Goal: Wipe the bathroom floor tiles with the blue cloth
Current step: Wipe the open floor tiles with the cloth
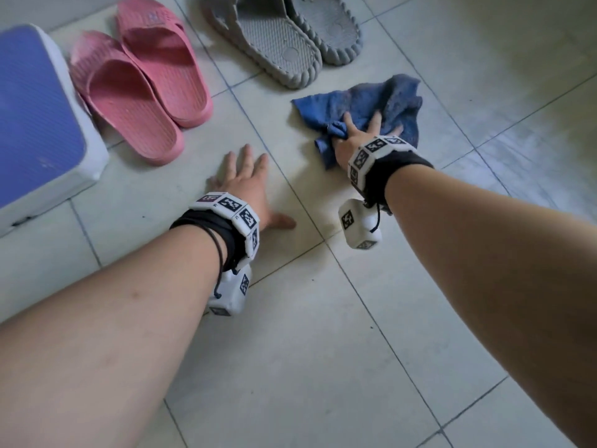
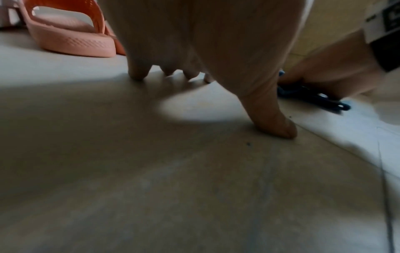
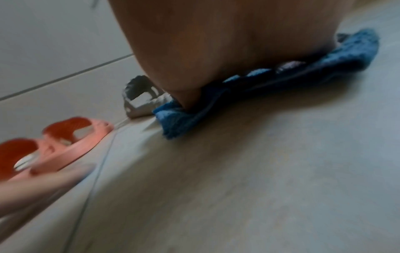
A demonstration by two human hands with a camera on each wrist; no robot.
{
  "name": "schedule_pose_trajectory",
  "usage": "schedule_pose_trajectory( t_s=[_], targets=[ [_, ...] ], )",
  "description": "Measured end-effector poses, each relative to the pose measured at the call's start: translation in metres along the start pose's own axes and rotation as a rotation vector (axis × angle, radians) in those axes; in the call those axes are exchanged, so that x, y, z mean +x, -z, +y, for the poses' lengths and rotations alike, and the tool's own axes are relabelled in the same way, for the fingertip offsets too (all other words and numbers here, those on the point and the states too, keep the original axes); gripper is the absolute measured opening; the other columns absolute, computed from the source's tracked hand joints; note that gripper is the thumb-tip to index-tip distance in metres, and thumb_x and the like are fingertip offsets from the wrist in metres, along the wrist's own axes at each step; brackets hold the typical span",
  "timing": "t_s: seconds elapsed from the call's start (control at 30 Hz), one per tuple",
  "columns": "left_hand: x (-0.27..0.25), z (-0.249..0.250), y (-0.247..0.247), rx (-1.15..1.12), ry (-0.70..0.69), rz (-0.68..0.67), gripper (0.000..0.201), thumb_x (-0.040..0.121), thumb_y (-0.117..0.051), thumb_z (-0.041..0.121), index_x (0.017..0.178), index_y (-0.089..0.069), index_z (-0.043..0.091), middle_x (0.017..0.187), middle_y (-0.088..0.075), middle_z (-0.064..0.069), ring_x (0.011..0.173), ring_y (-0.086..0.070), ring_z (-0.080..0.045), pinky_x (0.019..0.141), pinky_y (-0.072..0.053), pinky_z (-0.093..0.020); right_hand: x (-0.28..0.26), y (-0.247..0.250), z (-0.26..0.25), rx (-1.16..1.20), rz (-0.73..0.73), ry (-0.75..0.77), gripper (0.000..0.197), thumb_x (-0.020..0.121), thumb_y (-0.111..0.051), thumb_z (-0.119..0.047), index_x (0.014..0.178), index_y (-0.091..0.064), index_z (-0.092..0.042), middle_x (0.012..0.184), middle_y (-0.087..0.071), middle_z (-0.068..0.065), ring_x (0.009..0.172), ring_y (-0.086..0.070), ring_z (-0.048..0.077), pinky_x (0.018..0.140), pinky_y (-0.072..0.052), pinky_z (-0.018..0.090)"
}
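- The right hand (image 1: 355, 137) is planted on top of the blue cloth (image 1: 384, 101), fingers spread out over it, with the thumb side bunching up a fold, so it's pressing more than grabbing.
- The cloth sits crumpled on the floor tiles (image 1: 323, 334), just in front of the grey slippers (image 1: 284, 37).
- The left hand (image 1: 248, 185) is flat on the tiles, fingers straight and spread, holding nothing; the left wrist view shows the fingertips (image 2: 137, 75) touching the floor.
- The pink slippers (image 1: 142, 88) sit off to the left, beside a blue-topped white stool (image 1: 35, 124).
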State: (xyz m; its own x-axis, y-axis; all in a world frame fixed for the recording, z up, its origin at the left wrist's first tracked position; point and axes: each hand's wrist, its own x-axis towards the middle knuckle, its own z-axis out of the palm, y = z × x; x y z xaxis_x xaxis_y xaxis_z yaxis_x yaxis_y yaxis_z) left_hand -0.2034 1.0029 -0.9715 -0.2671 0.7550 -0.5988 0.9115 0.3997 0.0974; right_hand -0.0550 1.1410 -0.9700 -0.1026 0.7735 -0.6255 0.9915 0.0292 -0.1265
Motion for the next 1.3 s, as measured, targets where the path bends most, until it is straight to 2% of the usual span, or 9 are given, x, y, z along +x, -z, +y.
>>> schedule_pose_trajectory(
  t_s=[0.3, 0.5, 0.63, 0.73, 0.8, 0.93, 1.07, 1.2, 1.3],
  targets=[
    [-0.002, -0.019, -0.006, 0.03, -0.076, 0.068, 0.129, 0.067, -0.074, 0.071, 0.159, -0.003, 0.014, 0.165, 0.02, 0.001, 0.152, 0.015, -0.021, 0.122, -0.006, -0.047, -0.061, -0.072, 0.001, -0.131, 0.074, 0.33, 0.074, 0.093, -0.028, -0.07, 0.155, -0.003, -0.039, 0.164, 0.011, 0.003, 0.148, 0.018, 0.031, 0.118, 0.009, 0.056],
    [-0.012, -0.034, -0.015, 0.037, -0.001, 0.059, 0.134, 0.07, -0.069, 0.074, 0.157, 0.011, 0.012, 0.164, 0.022, 0.0, 0.152, 0.016, -0.02, 0.123, -0.005, -0.045, -0.059, -0.057, 0.079, -0.099, 0.115, 0.12, 0.075, 0.095, -0.036, -0.065, 0.155, -0.003, -0.036, 0.164, 0.009, 0.002, 0.149, 0.014, 0.028, 0.119, 0.004, 0.054],
    [-0.016, -0.039, -0.019, 0.021, 0.001, 0.074, 0.138, 0.067, -0.072, 0.075, 0.157, 0.014, 0.014, 0.165, 0.02, 0.001, 0.152, 0.015, -0.019, 0.124, -0.005, -0.043, -0.024, -0.032, 0.047, -0.035, 0.065, -0.001, 0.074, 0.092, -0.037, -0.068, 0.152, 0.0, -0.046, 0.162, 0.02, -0.001, 0.145, 0.022, 0.04, 0.113, 0.004, 0.067],
    [-0.017, -0.041, -0.019, 0.02, -0.009, 0.07, 0.139, 0.066, -0.073, 0.075, 0.157, 0.015, 0.017, 0.164, 0.021, 0.002, 0.152, 0.015, -0.019, 0.122, -0.004, -0.042, -0.027, -0.039, 0.008, -0.106, 0.018, 0.114, 0.075, 0.092, -0.035, -0.07, 0.152, 0.003, -0.047, 0.162, 0.021, 0.001, 0.144, 0.022, 0.044, 0.109, 0.005, 0.073],
    [-0.016, -0.041, -0.019, 0.031, -0.025, 0.074, 0.135, 0.066, -0.073, 0.074, 0.158, 0.01, 0.019, 0.165, 0.021, 0.001, 0.152, 0.015, -0.02, 0.122, -0.005, -0.043, -0.049, -0.06, -0.006, -0.171, 0.021, 0.246, 0.076, 0.091, -0.034, -0.07, 0.153, 0.002, -0.045, 0.162, 0.018, 0.005, 0.145, 0.021, 0.042, 0.11, 0.008, 0.068],
    [-0.014, -0.045, -0.021, 0.04, -0.041, 0.096, 0.128, 0.069, -0.074, 0.069, 0.159, 0.003, 0.02, 0.165, 0.018, -0.002, 0.152, 0.013, -0.022, 0.123, -0.006, -0.044, -0.105, -0.105, 0.026, -0.221, 0.055, 0.404, 0.076, 0.091, -0.035, -0.069, 0.154, -0.001, -0.042, 0.164, 0.008, 0.004, 0.148, 0.017, 0.034, 0.117, 0.006, 0.06],
    [-0.012, -0.046, -0.02, 0.059, -0.036, 0.06, 0.126, 0.072, -0.073, 0.068, 0.159, 0.006, 0.02, 0.164, 0.021, -0.001, 0.152, 0.016, -0.022, 0.122, -0.004, -0.044, -0.098, -0.084, 0.084, -0.197, 0.056, 0.253, 0.076, 0.092, -0.033, -0.069, 0.154, 0.0, -0.041, 0.164, 0.011, 0.002, 0.149, 0.017, 0.03, 0.118, 0.005, 0.057],
    [-0.01, -0.048, -0.019, 0.043, -0.042, 0.048, 0.123, 0.075, -0.073, 0.064, 0.159, 0.005, 0.021, 0.164, 0.021, -0.002, 0.152, 0.017, -0.022, 0.122, -0.003, -0.044, -0.076, -0.068, 0.069, -0.091, 0.02, 0.154, 0.071, 0.095, -0.035, -0.063, 0.154, -0.001, -0.042, 0.162, 0.019, 0.003, 0.146, 0.024, 0.033, 0.116, 0.009, 0.06],
    [-0.007, -0.05, -0.02, 0.012, -0.053, 0.077, 0.109, 0.083, -0.067, 0.06, 0.159, 0.0, 0.023, 0.165, 0.017, -0.002, 0.152, 0.014, -0.023, 0.122, -0.004, -0.044, -0.089, -0.083, 0.053, -0.13, 0.0, 0.223, 0.073, 0.093, -0.035, -0.067, 0.153, 0.001, -0.045, 0.161, 0.022, 0.004, 0.145, 0.026, 0.036, 0.114, 0.012, 0.062]
  ],
)
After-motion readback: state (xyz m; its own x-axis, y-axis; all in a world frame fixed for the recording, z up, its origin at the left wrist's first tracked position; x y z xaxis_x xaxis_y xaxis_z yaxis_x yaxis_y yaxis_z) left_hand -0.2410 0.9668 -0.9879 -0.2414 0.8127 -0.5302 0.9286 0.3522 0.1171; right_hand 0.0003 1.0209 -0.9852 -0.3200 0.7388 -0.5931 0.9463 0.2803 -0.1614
